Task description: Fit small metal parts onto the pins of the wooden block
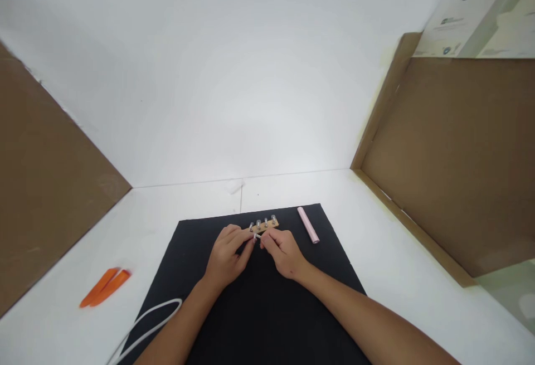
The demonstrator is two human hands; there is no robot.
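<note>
Two hands are seen brought together over a black mat (pixel 267 320), their fingertips nearly meeting at the mat's middle. A wooden strip (pixel 267 225) is held at 12 o'clock from the hands, on the far part of the mat, and four metal pegs (pixel 258 224) are seen standing in a row along it. One small white piece (pixel 257 237) is pinched between the thumb and forefinger of the right hand (pixel 284 252). The left hand (pixel 228 256) is curled, with its fingers closed at the strip's near edge; whether the strip itself is gripped by them cannot be told.

One pink stick (pixel 308 224) is left lying at 1 o'clock, slanted on the mat near its far edge and apart from the hands. Two orange pry tools (pixel 105 288) are laid side by side on the white tabletop (pixel 137 231) at 8 o'clock, off the mat. One white cable (pixel 146 325) is looped at 7 o'clock, partly over the mat's edge. Two cardboard panels (pixel 434 159) are stood at 3 and 9 o'clock, and one printed card (pixel 472 14) is propped at 2 o'clock behind the right-hand panel.
</note>
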